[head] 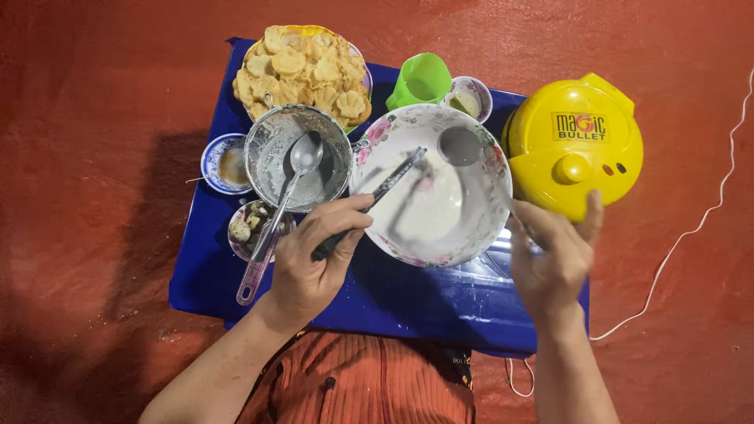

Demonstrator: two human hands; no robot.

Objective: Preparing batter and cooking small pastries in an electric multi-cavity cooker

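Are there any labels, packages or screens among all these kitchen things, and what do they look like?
Label: one small rectangular sticker on the lid of the round yellow cooker at the right end of the blue table; pale orange ground with dark and red lettering.
Packages: none in view.
Screens: none in view.
The right hand is just in front of the cooker; the left hand holds dark chopsticks over the flowered bowl.

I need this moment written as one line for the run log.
left hand: holds dark chopsticks | right hand: holds metal ladle | both tools over white floral bowl | blue table
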